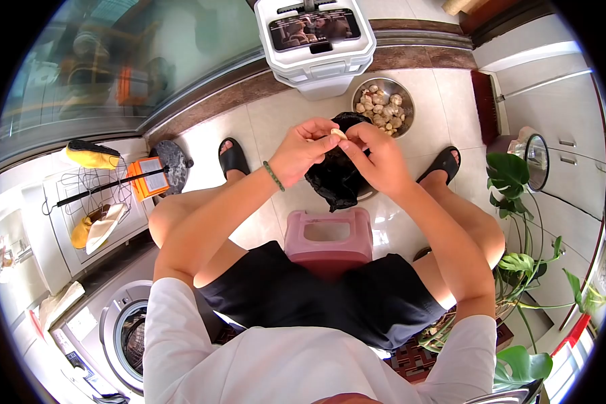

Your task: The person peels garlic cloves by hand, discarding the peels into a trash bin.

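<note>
A pale garlic clove [339,134] is pinched between the fingertips of both hands. My left hand [306,149] is closed on its left side, with a green bead bracelet on the wrist. From the right, my right hand [374,156] grips the same clove with thumb and forefinger. Directly below hangs the open mouth of a black plastic bag [335,178], which lines a container mostly hidden by it. Just beyond the bag, a steel bowl [411,108] holds several garlic bulbs and cloves [382,108].
A pink plastic stool [328,225] stands between my knees. Ahead is a white and grey bin [316,67] with a phone [314,29] lying on top. Green plants [508,176] line the right side, and a washing machine [129,330] is at lower left.
</note>
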Demonstrator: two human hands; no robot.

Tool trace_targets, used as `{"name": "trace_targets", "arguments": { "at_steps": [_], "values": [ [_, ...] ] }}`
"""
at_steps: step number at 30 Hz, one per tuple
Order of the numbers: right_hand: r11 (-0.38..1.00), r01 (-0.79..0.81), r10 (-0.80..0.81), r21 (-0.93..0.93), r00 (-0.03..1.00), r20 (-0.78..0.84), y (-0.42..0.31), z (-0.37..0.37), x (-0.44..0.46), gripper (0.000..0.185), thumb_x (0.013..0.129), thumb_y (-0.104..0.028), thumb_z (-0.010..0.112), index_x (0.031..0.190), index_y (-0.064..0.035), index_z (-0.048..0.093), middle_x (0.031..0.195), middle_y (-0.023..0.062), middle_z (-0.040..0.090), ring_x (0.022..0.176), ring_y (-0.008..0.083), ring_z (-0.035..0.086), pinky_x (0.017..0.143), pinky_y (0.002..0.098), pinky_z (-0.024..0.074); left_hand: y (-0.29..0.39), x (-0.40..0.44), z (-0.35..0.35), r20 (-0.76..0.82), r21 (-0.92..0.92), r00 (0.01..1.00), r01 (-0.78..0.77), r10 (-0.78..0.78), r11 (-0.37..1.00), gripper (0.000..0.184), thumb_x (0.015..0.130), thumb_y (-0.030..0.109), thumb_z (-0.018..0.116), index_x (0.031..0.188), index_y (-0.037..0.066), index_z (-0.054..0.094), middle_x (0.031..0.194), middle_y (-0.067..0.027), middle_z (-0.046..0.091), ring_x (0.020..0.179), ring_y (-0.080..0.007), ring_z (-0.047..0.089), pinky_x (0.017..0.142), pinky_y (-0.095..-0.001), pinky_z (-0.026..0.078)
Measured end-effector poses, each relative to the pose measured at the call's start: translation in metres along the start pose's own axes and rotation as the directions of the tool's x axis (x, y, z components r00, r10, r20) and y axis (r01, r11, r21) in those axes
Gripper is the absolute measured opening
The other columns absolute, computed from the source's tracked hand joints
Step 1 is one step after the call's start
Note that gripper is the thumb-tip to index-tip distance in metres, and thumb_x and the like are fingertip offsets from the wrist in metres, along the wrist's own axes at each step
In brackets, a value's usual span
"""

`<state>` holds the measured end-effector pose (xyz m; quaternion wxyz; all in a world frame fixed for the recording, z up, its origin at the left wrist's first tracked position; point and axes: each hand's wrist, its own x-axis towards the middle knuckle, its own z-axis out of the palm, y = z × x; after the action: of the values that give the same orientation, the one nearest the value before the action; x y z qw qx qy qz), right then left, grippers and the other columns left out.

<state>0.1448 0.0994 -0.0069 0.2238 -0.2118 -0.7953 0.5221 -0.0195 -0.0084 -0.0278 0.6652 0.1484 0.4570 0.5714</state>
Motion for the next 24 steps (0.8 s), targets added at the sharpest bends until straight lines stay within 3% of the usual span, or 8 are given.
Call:
{"name": "trace_targets", "arguments": {
  "at_steps": [4,8,9,12,16,19,21,24],
  "values": [
    [0.992,0.062,-0.062,-0.114,0.998,0.004,-0.003,0.001,0.002,0.012,0.088,-0.011,0.061,0.083,-0.0015,0.056,0.076,0.0146,0.056,0.065,0.0329,0.057,0.057,0.0391,0.0453,0.000,0.001,-0.001,0.012,-0.015,1.000,0.015,-0.014,1.000,0.017,0.091,0.018,0.066,0.106,0.011,0.062,0.091,0.0042,0.064,0.066,-0.0016,0.047,0.052,-0.0190,0.034],
    [0.985,0.051,-0.041,-0.167,0.997,0.058,-0.002,-0.002,0.004,0.015,0.090,-0.012,0.059,0.081,-0.0013,0.053,0.076,0.0164,0.055,0.067,0.0368,0.056,0.058,0.0418,0.0443,0.012,0.000,0.004,0.005,0.189,1.000,-0.013,0.012,0.982,0.017,0.090,0.017,0.067,0.102,0.006,0.064,0.088,0.0007,0.066,0.073,-0.0025,0.055,0.061,-0.0178,0.042],
    [0.992,0.031,-0.027,-0.120,0.999,0.032,-0.001,-0.002,0.004,0.017,0.091,-0.012,0.057,0.080,-0.0009,0.052,0.074,0.0161,0.053,0.065,0.0360,0.055,0.057,0.0417,0.0432,0.014,0.000,0.008,-0.005,0.286,0.999,-0.042,0.046,0.957,0.016,0.090,0.015,0.067,0.102,0.004,0.063,0.089,-0.0013,0.067,0.076,-0.0040,0.058,0.066,-0.0185,0.046],
    [0.997,-0.024,0.023,-0.068,1.000,-0.015,0.005,0.002,0.004,0.022,0.092,-0.013,0.056,0.076,0.0000,0.050,0.068,0.0151,0.050,0.059,0.0322,0.050,0.054,0.0402,0.0402,-0.003,0.004,0.005,0.080,0.221,0.987,-0.154,0.140,0.963,0.015,0.091,0.014,0.066,0.102,0.005,0.061,0.091,-0.0024,0.068,0.072,-0.0017,0.053,0.060,-0.0187,0.041],
    [0.993,-0.108,0.110,0.039,0.993,-0.051,0.015,0.009,0.005,0.032,0.094,-0.015,0.057,0.067,0.0009,0.048,0.056,0.0126,0.042,0.050,0.0233,0.038,0.048,0.0355,0.0346,-0.008,0.000,0.012,0.077,0.194,0.986,-0.163,0.151,0.967,0.015,0.090,0.013,0.067,0.102,0.005,0.062,0.093,-0.0034,0.068,0.076,-0.0024,0.056,0.063,-0.0181,0.043],
    [0.990,-0.102,0.111,0.101,0.991,-0.081,0.023,0.013,0.006,0.036,0.094,-0.016,0.058,0.064,0.0012,0.047,0.053,0.0118,0.040,0.048,0.0205,0.034,0.047,0.0340,0.0333,-0.003,-0.003,0.017,0.026,0.199,0.987,-0.161,0.159,0.967,0.017,0.091,0.015,0.066,0.104,0.004,0.062,0.094,-0.0038,0.068,0.070,-0.0017,0.052,0.059,-0.0180,0.040],
    [0.991,-0.094,0.102,0.096,0.991,-0.082,0.029,0.016,0.006,0.035,0.094,-0.016,0.057,0.065,0.0012,0.048,0.053,0.0121,0.041,0.048,0.0202,0.036,0.047,0.0345,0.0331,-0.003,-0.003,0.014,-0.039,0.169,0.999,0.002,0.005,0.986,0.020,0.092,0.018,0.065,0.106,0.003,0.062,0.095,-0.0041,0.068,0.063,-0.0010,0.045,0.054,-0.0181,0.035],
    [0.995,-0.072,0.078,0.073,0.994,-0.075,0.031,0.016,0.006,0.034,0.095,-0.017,0.056,0.067,0.0018,0.051,0.054,0.0122,0.044,0.048,0.0198,0.041,0.047,0.0342,0.0356,-0.004,-0.004,0.016,-0.027,0.107,1.000,0.003,-0.001,0.994,0.021,0.092,0.020,0.064,0.106,0.003,0.063,0.094,-0.0042,0.068,0.060,-0.0008,0.039,0.052,-0.0182,0.031]
  ]
}}
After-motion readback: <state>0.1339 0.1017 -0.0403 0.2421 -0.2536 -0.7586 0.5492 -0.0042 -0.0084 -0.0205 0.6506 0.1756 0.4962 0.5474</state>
